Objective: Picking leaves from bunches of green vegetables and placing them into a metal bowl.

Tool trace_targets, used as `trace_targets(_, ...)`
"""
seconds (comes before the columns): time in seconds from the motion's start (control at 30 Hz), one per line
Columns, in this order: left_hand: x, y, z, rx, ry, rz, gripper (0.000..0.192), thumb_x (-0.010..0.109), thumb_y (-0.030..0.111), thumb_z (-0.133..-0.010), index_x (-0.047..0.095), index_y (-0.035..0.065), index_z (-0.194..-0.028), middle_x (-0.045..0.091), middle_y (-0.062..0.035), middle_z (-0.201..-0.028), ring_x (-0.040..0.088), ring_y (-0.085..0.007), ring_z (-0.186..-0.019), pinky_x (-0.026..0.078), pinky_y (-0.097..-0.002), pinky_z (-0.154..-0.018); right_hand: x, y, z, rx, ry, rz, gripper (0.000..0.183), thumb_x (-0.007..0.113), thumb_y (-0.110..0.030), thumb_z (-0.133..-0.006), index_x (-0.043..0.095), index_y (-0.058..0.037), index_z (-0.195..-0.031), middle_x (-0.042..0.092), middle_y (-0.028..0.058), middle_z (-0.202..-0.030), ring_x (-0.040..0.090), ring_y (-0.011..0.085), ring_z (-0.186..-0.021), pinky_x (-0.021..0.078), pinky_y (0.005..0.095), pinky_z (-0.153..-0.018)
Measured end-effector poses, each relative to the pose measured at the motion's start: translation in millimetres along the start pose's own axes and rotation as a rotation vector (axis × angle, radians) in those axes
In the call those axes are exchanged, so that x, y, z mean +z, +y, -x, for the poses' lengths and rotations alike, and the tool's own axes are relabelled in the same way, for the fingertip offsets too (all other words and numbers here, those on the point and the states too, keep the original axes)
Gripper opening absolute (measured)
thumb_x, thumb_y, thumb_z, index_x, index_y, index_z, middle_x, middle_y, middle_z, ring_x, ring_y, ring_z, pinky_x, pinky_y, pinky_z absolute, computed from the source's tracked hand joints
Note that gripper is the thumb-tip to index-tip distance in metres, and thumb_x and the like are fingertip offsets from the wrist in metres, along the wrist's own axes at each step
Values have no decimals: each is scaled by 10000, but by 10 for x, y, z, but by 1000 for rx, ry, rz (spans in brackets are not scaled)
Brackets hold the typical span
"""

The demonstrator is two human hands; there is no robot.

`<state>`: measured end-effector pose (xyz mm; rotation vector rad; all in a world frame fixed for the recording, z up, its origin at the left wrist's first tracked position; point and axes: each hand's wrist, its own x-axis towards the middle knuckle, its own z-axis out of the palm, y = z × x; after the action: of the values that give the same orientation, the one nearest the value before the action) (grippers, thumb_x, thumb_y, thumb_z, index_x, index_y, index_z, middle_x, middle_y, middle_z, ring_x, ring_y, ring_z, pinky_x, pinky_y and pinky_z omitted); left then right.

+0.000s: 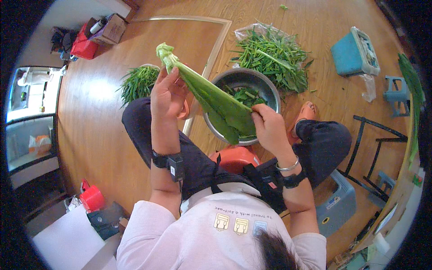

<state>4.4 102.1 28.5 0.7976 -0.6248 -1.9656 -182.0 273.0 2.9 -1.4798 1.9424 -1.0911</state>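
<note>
A long leafy green vegetable (216, 99), pale at its stem end, stretches between my two hands above a metal basin. My left hand (168, 96) supports it near the pale base, thumb on top. The pointed leaf end is pinched by the thumb and fingers of my right hand (270, 125). Torn green leaves (248, 96) lie inside the metal basin (274, 89), partly hidden behind the held leaf. Just beyond the basin, a large heap of greens (273, 55) with long thin stalks rests on clear plastic.
A bunch of thin green leaves (138, 84) lies left of my left hand. At the right stand a teal bin (347, 54), a small blue stool (395, 89) and a black metal frame (359, 145). A red stool (236, 160) is between my legs.
</note>
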Motion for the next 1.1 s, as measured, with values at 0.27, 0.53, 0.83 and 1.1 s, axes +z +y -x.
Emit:
trace_targets(0.27,36,-139,-29,-37,-18,77,251,575,-12,-745,500,59,-974,565,-80,-835,559,-193,-781,467,-319,-721,-138,115,36,351,-212,-381,161,512,-112,-796,541,19,-885,575,176,-797,568,273,-751,426,325,-651)
trace_targets(0.53,-159,-152,-114,-80,34,13,136,584,100,-762,556,27,-874,592,-85,-803,590,-223,-739,496,-361,-680,-201,-79,6,215,-448,-222,203,532,-178,-800,562,22,-819,572,184,-730,567,280,-668,432,351,-612)
trace_targets(0.83,12,-204,-79,-22,118,-16,152,591,-1,-734,505,57,-845,556,-47,-751,554,-178,-669,471,-306,-574,-298,-54,5,206,-428,-187,141,527,-113,-792,541,15,-735,515,180,-629,495,331,-569,403,350,-535)
trace_targets(1.1,-92,-174,-135,-134,133,108,124,583,14,-753,503,21,-847,554,-98,-773,552,-212,-682,489,-332,-570,-224,-123,31,-150,-10,-151,151,559,-119,-759,506,-2,-680,459,137,-585,480,315,-541,377,351,-483)
